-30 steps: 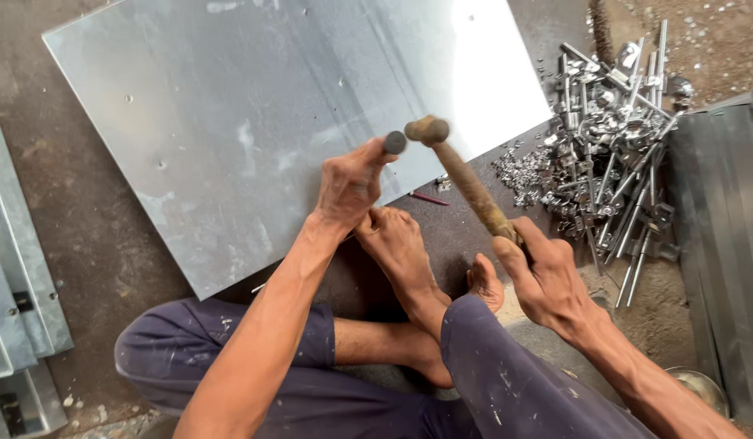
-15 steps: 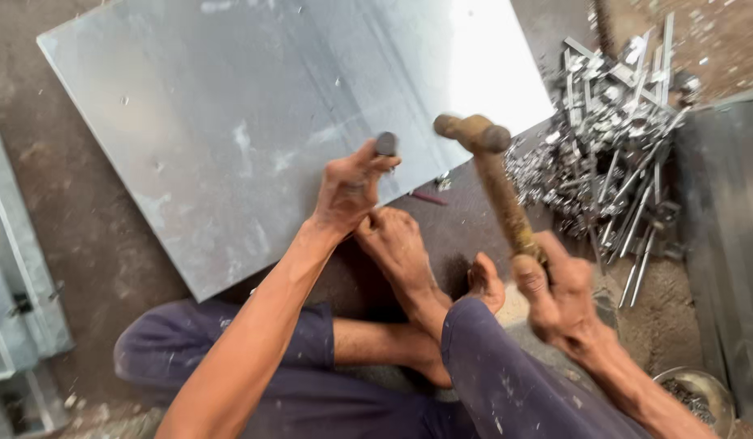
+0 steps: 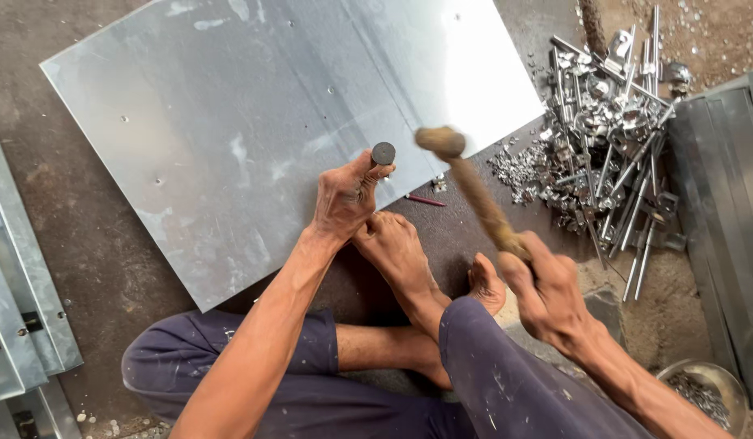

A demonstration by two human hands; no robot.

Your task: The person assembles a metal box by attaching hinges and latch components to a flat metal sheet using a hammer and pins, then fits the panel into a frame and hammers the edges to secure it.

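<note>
Two hands busy: both on tools, seated on the floor.
Punch: left hand [image 3: 344, 195] grips a short metal punch [image 3: 383, 154] upright, flat round head up, tip at the near edge of the metal sheet [image 3: 254, 122].
Hammer: right hand [image 3: 547, 289] is clenched around the handle, hammer [image 3: 462, 175] raised with its head blurred just beside the punch head.
Feet: bare foot [image 3: 401, 252] sits right below the left hand, by the sheet edge.
Step, my guess: mid-strike, punching the sheet.
Next needs: punch kept plumb, square hit, thumb clear.
Around: scrap pile [image 3: 604, 138] of rods and offcuts to the right, red pencil [image 3: 425, 199] nearby.
</note>
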